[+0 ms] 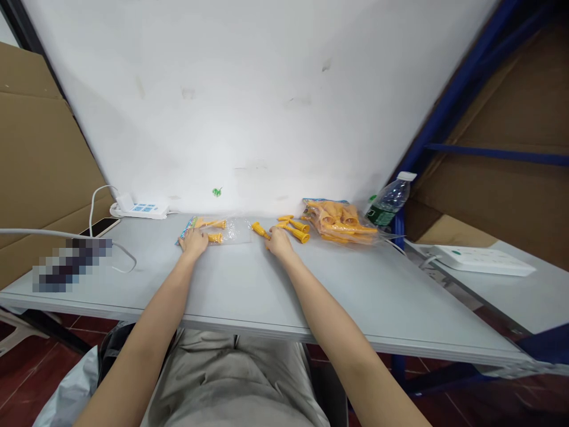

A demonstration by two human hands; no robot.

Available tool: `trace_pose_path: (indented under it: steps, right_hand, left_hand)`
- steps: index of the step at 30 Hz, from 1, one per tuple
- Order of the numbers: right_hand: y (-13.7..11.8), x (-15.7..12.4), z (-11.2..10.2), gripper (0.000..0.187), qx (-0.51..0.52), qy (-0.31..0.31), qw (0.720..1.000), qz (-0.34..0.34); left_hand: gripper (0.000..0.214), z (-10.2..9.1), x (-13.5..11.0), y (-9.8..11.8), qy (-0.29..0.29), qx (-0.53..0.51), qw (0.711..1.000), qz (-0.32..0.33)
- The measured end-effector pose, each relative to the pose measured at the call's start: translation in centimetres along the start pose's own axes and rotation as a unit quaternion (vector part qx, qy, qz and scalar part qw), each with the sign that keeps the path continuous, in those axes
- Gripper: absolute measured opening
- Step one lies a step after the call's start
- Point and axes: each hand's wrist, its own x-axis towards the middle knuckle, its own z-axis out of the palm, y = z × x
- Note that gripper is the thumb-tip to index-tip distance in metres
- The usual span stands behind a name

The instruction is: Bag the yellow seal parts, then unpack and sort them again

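Observation:
My left hand (194, 241) rests on the near end of a clear plastic bag (231, 230) with a few yellow cone-shaped pieces inside, fingers curled over its edge. My right hand (278, 242) is closed on a yellow cone piece (259, 230) that sticks out to the left, just right of the bag's mouth. Several loose yellow cone pieces (297, 228) lie beside my right hand. Both arms reach across the grey table (249, 290) toward the white wall.
A pile of filled bags of yellow pieces (340, 220) lies at the back right, beside a water bottle (389, 201). A white power strip (140, 209) and a phone (100, 226) sit at the back left. Another power strip (482, 260) lies on the neighbouring table, with cardboard on both sides.

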Motion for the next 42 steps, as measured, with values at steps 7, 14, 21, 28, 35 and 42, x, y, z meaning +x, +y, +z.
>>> trace_pose_path:
  steps: [7, 14, 21, 28, 35, 42]
  right_hand:
    - [-0.3, -0.6, -2.1, 0.027, -0.086, 0.018, 0.996, 0.014]
    - [0.5, -0.1, -3.4, 0.017, -0.052, 0.014, 0.992, -0.116]
    - [-1.9, -1.7, -3.1, 0.022, -0.069, -0.056, 0.984, -0.153]
    - [-3.9, -2.9, -2.7, 0.028, -0.128, -0.021, 0.989, -0.071]
    - [-4.0, -3.0, -2.8, 0.03, -0.134, -0.026, 0.989, -0.047]
    - [-3.4, -2.6, -2.8, 0.026, -0.101, -0.025, 0.994, -0.029]
  left_hand:
    - [0.05, 0.2, 0.3, -0.3, 0.031, -0.005, 0.999, 0.011]
    - [0.054, 0.8, 0.8, -0.6, 0.009, -0.022, 0.995, 0.096]
    - [0.055, 0.7, 0.1, -0.1, -0.085, 0.008, 0.984, 0.156]
    - [0.055, -0.4, -2.0, 1.8, -0.119, 0.032, 0.971, 0.207]
    - [0.053, -0.7, -2.2, 2.1, -0.136, 0.019, 0.97, 0.202]
    - [0.052, 0.2, -1.8, 2.0, -0.115, 0.024, 0.972, 0.203]
